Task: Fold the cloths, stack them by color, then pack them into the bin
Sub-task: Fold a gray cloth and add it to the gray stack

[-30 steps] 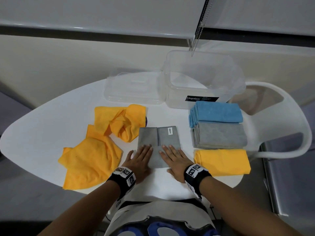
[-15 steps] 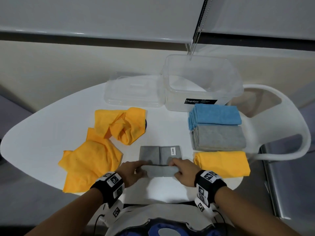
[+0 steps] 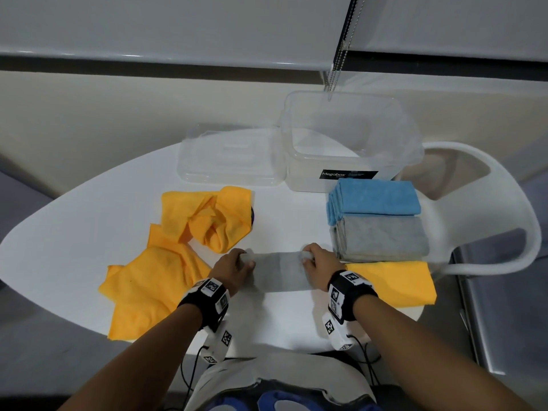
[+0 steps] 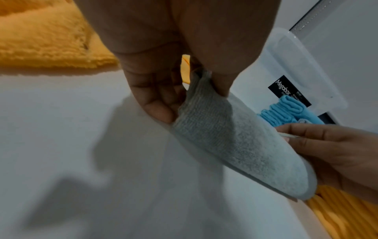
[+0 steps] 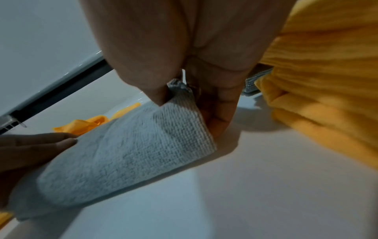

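A grey cloth (image 3: 278,271) lies folded over on the white table (image 3: 89,221), in front of me. My left hand (image 3: 237,264) pinches its left far corner, and my right hand (image 3: 314,261) pinches its right far corner. The wrist views show each thumb and fingers clamped on the grey cloth (image 4: 235,142) (image 5: 131,153). To the right lie folded stacks: blue (image 3: 376,198), grey (image 3: 382,238) and yellow (image 3: 391,281). Two unfolded yellow cloths (image 3: 207,218) (image 3: 148,289) lie at the left. The clear bin (image 3: 350,143) stands at the back.
The bin's clear lid (image 3: 231,155) lies left of the bin. A white chair (image 3: 504,218) stands close against the table's right side. A blind cord (image 3: 338,60) hangs above the bin. The table's near edge is just before my body.
My hands went from lying flat on the grey cloth to pinching its near edge, then carried that edge away from me, folding the cloth over itself.
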`<state>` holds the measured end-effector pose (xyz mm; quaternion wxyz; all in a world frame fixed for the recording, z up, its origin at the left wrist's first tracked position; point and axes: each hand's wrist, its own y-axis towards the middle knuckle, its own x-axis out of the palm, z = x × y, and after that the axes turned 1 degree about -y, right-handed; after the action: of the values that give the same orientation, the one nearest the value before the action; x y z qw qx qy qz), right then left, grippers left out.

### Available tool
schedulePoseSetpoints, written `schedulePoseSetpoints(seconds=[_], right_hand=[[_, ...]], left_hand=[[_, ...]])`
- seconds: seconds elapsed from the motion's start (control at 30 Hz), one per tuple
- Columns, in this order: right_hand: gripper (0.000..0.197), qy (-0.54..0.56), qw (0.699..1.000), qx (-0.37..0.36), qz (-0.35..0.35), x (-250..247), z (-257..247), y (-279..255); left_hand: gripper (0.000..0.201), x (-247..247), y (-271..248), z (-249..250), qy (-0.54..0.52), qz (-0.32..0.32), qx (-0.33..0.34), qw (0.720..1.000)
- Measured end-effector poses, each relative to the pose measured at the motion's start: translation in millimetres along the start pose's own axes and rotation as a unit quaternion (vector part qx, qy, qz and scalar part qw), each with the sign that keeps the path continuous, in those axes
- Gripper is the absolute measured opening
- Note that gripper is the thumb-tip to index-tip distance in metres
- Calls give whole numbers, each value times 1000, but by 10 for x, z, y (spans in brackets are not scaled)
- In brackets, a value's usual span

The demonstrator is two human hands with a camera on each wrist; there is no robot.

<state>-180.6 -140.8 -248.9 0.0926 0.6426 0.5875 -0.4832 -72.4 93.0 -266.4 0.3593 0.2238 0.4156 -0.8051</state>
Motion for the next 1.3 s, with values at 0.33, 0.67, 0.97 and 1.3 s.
schedulePoseSetpoints(seconds=[0.33,0.67,0.97,1.3], right_hand=[[66,-270,938,-214,-50,250,-194,-144],[78,-296,936,-166,-94,398,42,-11],[64,-227,961,-90,-129,160,56,-58],[51,-240,956,-3,-169,52,-267,-75]], left_hand=[[55,5,19,173,158,54,54,985],[75,343,-63,51,319,-46,193,927],[60,188,-11,-64,309,-43,150,938],[51,-82,65,139,317,-89,82,941]])
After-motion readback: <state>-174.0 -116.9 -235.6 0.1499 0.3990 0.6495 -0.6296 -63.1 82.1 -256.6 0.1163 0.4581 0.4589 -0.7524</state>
